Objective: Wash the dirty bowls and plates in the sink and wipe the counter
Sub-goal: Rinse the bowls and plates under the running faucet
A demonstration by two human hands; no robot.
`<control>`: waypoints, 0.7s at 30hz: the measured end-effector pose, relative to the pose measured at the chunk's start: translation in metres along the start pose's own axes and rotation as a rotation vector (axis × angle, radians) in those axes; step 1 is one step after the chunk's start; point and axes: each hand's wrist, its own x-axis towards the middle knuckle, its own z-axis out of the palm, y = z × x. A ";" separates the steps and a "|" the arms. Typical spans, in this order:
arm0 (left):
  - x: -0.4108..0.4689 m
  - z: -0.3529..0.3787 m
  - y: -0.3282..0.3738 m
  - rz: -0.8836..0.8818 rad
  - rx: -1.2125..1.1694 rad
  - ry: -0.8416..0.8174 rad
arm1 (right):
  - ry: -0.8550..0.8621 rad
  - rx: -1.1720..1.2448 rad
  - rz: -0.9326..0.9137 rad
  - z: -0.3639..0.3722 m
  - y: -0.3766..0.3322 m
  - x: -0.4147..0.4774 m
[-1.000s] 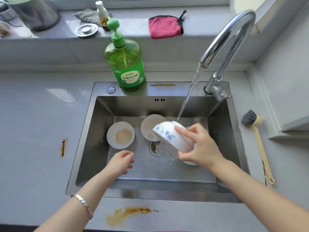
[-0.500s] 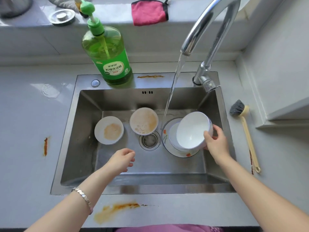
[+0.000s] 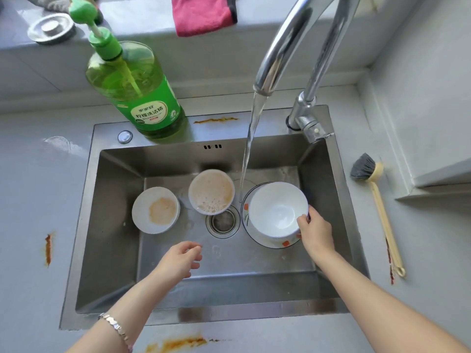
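Note:
My right hand [image 3: 315, 231] pinches the near rim of a clean white bowl [image 3: 276, 208], which sits upright on a patterned plate [image 3: 274, 243] at the right of the steel sink [image 3: 114, 225]. A dirty bowl with foamy brown residue [image 3: 211, 191] stands just behind the drain [image 3: 223, 222]. A small white dish with an orange smear [image 3: 156, 210] lies to its left. My left hand [image 3: 179, 259] hovers over the sink floor with loosely curled fingers, holding nothing. Water runs from the faucet [image 3: 285, 47] and lands just left of the plate.
A green dish soap bottle [image 3: 132, 90] stands on the sink's back rim. A dish brush [image 3: 374, 200] lies on the counter at the right. A pink cloth [image 3: 202, 14] and a metal drain cover [image 3: 52, 29] sit on the back ledge. Orange stains [image 3: 178, 343] mark the counter.
My right hand turned the white bowl from upside down to upright and brought it down onto the plate at the right. My left hand has barely moved.

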 end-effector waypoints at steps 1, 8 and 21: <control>0.003 0.000 0.001 -0.003 -0.003 0.000 | 0.010 -0.023 -0.001 0.001 0.001 0.004; 0.019 -0.006 0.002 -0.021 -0.029 -0.005 | -0.016 -0.133 0.084 0.003 0.014 0.018; 0.041 -0.043 -0.035 -0.035 -0.014 0.007 | -0.416 -0.141 -0.072 0.084 -0.070 -0.041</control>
